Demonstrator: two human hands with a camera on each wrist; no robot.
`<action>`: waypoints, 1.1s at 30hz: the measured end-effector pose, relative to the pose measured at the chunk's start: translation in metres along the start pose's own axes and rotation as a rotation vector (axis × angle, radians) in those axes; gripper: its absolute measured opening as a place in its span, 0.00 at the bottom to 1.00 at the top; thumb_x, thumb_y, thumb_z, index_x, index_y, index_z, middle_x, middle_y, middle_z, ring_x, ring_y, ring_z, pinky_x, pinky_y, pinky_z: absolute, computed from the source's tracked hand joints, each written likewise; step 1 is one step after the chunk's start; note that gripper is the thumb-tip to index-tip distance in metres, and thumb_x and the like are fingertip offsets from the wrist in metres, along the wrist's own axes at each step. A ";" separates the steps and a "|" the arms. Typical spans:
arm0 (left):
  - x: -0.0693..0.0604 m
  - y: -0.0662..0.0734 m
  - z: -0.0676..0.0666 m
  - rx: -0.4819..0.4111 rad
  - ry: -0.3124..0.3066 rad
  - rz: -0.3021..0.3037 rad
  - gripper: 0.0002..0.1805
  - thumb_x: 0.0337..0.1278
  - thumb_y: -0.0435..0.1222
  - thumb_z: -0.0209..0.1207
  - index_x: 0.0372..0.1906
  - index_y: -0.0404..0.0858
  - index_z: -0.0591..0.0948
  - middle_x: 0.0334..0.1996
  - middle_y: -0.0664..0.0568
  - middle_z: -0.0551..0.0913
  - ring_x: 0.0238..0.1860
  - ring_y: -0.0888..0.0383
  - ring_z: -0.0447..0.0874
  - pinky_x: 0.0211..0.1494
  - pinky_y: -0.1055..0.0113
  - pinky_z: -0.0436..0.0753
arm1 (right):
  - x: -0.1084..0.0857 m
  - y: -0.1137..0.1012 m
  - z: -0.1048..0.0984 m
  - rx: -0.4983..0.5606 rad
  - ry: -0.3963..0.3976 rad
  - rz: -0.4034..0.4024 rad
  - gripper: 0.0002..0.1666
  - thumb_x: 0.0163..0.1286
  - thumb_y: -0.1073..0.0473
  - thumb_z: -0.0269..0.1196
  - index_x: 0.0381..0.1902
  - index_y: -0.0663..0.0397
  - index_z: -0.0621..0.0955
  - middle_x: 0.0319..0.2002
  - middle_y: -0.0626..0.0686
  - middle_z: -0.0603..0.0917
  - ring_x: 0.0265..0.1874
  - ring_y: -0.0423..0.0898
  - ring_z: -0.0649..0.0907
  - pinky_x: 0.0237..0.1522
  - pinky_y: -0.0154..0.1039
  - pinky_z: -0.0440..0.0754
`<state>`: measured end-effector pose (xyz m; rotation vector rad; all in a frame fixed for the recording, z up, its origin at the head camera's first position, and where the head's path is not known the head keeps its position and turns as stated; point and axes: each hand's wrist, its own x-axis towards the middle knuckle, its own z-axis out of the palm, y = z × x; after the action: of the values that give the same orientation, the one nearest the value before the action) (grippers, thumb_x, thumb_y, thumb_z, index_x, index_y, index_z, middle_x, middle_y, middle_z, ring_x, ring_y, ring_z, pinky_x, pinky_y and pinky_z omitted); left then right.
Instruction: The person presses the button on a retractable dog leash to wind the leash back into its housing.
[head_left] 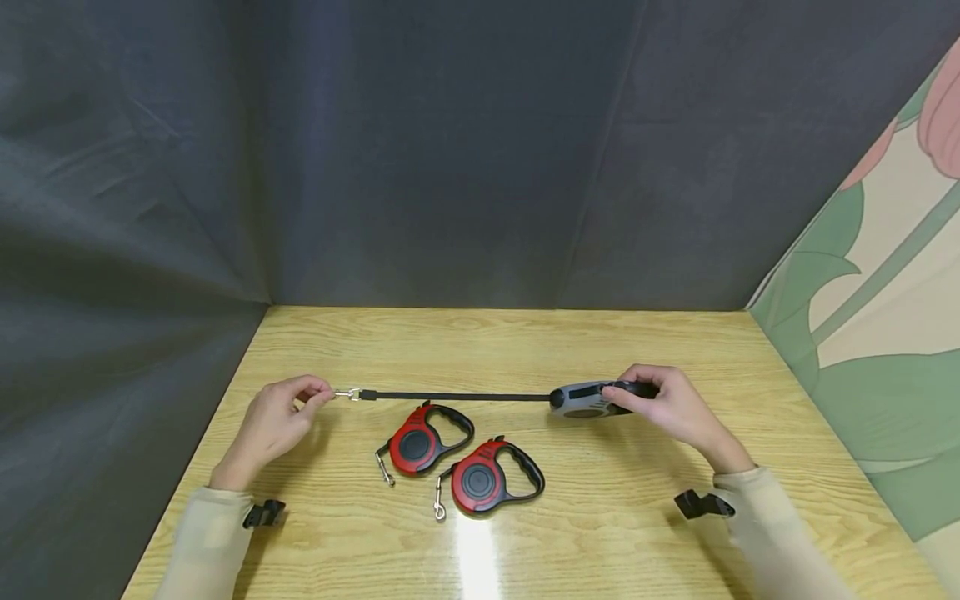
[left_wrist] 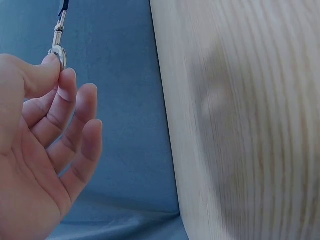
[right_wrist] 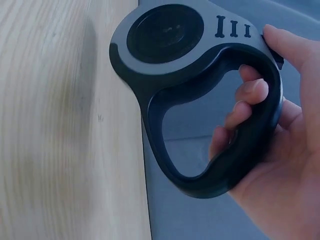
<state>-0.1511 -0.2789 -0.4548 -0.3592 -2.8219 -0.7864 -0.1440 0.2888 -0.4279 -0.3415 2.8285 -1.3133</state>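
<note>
My right hand [head_left: 667, 404] grips the black handle of a grey retractable dog leash [head_left: 585, 400], held above the table. In the right wrist view the fingers curl through the handle loop of this leash [right_wrist: 165, 65], and the thumb rests by the button on its top. From its nose a black strap [head_left: 457, 397] runs straight and taut to the left. At the strap's far end, my left hand [head_left: 281, 421] pinches a silver snap hook [head_left: 347, 393] between thumb and forefinger. The left wrist view shows the hook [left_wrist: 58, 50] at the fingertips, the other fingers loosely bent.
Two red and black retractable leashes lie on the wooden table [head_left: 637, 533], below the strap: one [head_left: 415, 444] further left, the other [head_left: 478, 482] nearer me. Each has a silver clip on its left. Dark cloth [head_left: 450, 167] hangs behind; a floral cloth [head_left: 885, 317] stands at right.
</note>
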 end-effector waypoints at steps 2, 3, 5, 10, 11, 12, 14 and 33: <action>0.001 0.002 0.002 0.001 -0.006 0.000 0.04 0.74 0.36 0.65 0.43 0.43 0.89 0.35 0.56 0.90 0.35 0.61 0.83 0.39 0.66 0.81 | 0.001 -0.001 0.002 0.002 -0.002 0.000 0.11 0.71 0.47 0.74 0.34 0.45 0.87 0.25 0.46 0.82 0.21 0.39 0.71 0.25 0.37 0.71; 0.001 0.003 0.002 0.000 -0.007 0.000 0.04 0.74 0.36 0.65 0.43 0.43 0.89 0.35 0.56 0.90 0.34 0.61 0.83 0.39 0.65 0.81 | 0.002 -0.002 0.003 0.003 -0.003 -0.001 0.11 0.71 0.47 0.74 0.34 0.45 0.87 0.25 0.46 0.81 0.21 0.38 0.71 0.25 0.37 0.71; 0.003 0.004 0.004 -0.003 -0.012 0.002 0.04 0.74 0.36 0.65 0.43 0.43 0.89 0.35 0.56 0.90 0.34 0.61 0.83 0.40 0.65 0.82 | 0.003 -0.003 0.006 0.001 -0.007 -0.010 0.11 0.71 0.47 0.74 0.34 0.45 0.88 0.24 0.46 0.81 0.20 0.38 0.71 0.24 0.37 0.71; 0.006 0.009 0.007 -0.012 -0.028 0.015 0.04 0.73 0.36 0.65 0.43 0.43 0.89 0.36 0.57 0.91 0.35 0.61 0.83 0.41 0.64 0.82 | 0.006 -0.004 0.011 0.013 -0.016 -0.017 0.10 0.70 0.47 0.75 0.34 0.44 0.88 0.23 0.45 0.80 0.19 0.38 0.71 0.23 0.37 0.70; 0.007 0.010 0.008 -0.012 -0.031 0.017 0.04 0.73 0.36 0.65 0.43 0.44 0.89 0.36 0.57 0.91 0.35 0.61 0.83 0.41 0.64 0.82 | 0.006 -0.004 0.012 0.015 -0.017 -0.013 0.10 0.70 0.47 0.75 0.34 0.43 0.88 0.23 0.45 0.80 0.19 0.38 0.71 0.23 0.37 0.71; 0.007 0.011 0.008 -0.012 -0.033 0.018 0.04 0.73 0.36 0.65 0.43 0.44 0.89 0.36 0.57 0.91 0.35 0.61 0.83 0.41 0.64 0.82 | 0.007 -0.004 0.013 0.019 -0.021 -0.014 0.10 0.70 0.47 0.75 0.34 0.43 0.88 0.24 0.45 0.80 0.19 0.38 0.71 0.23 0.37 0.71; 0.007 0.013 0.009 -0.011 -0.035 0.018 0.04 0.73 0.36 0.65 0.43 0.44 0.90 0.36 0.58 0.91 0.35 0.62 0.83 0.41 0.64 0.82 | 0.008 -0.005 0.014 0.027 -0.030 -0.017 0.09 0.70 0.47 0.74 0.34 0.42 0.88 0.24 0.45 0.81 0.19 0.38 0.71 0.23 0.37 0.71; 0.012 0.026 0.020 -0.035 -0.062 0.057 0.02 0.71 0.38 0.67 0.40 0.47 0.88 0.34 0.61 0.89 0.31 0.64 0.78 0.39 0.66 0.79 | 0.012 -0.020 0.024 0.055 -0.056 -0.045 0.11 0.70 0.48 0.75 0.34 0.46 0.87 0.25 0.47 0.80 0.20 0.38 0.71 0.24 0.35 0.70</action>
<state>-0.1570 -0.2444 -0.4560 -0.4756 -2.8440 -0.8268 -0.1495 0.2555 -0.4271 -0.4365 2.7482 -1.3644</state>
